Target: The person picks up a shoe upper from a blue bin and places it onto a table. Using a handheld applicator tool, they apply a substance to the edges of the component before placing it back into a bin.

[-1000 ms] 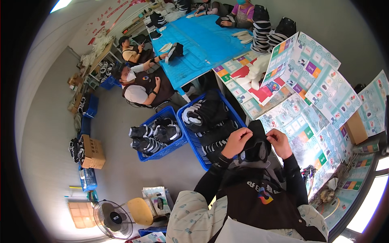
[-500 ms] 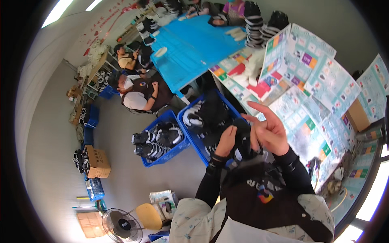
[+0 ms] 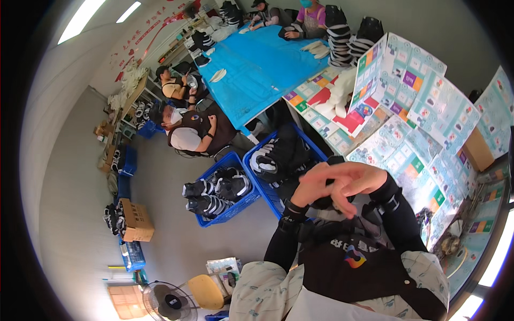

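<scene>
My left hand [image 3: 309, 188] and my right hand [image 3: 360, 180] meet in front of my chest, both in black sleeves. A black shoe piece [image 3: 323, 203] sits between them, and its top edge shows above the fingers. The left hand grips it from the left. The right hand lies across it with fingers stretched leftward over the left hand; motion blur hides its grip. Just beyond the hands stands a blue crate [image 3: 260, 183] of black-and-white shoes.
A second blue crate [image 3: 235, 208] of shoes stands on the floor to the left. To the right is a table covered with colourful printed sheets [image 3: 412, 155]. Seated people work at a blue table [image 3: 262, 64] farther off. Cardboard boxes [image 3: 136, 219] and a fan [image 3: 167, 302] are at lower left.
The hands were apart, each on a side of the black piece. They have come together, and the right hand's fingers now cross over the left hand.
</scene>
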`<state>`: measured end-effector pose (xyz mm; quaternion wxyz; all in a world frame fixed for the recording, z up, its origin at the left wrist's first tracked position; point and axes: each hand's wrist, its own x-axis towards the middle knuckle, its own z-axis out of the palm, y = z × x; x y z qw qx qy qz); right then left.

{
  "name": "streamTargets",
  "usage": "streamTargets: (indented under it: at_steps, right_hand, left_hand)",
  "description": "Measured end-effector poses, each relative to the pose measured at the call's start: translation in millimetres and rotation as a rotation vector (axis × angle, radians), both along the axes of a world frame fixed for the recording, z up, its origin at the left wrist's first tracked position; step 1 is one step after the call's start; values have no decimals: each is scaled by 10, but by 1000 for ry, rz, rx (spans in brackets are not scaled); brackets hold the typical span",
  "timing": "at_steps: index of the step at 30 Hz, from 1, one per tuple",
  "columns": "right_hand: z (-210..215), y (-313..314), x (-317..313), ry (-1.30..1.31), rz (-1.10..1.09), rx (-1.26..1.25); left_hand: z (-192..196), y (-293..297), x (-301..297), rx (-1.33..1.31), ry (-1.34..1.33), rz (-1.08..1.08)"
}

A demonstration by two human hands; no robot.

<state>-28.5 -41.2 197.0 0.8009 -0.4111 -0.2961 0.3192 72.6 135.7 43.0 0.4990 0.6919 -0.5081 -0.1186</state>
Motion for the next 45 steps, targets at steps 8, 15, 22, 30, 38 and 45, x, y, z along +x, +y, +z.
streamTargets:
  at_steps: [8,15,22,30,38,45]
  right_hand:
    - [-18,-12,7,-137,-739,532]
    - [-691,215,-246,-707,-1308,-1441]
    - [-1550,-57,-403,-688,-1675,-1808]
    - [-2769,-1436,-2034,141,-2126,-1755]
    - [-3521,-1774,-3021,752,-1851,-1606]
    - [-3961,-1575,-3957,902,-1698,-1755]
  left_hand:
    - [1,60,122,60,156,143]
    - [-275,-222,373,140,260,182]
    - [-859,-1123,166,91,215,89]
    - [-1165,-1065,-338,199,578,-197]
    - [-857,-1946,-1286,377,229,45]
    - [-627,-2686,-1342,464,-172,-54]
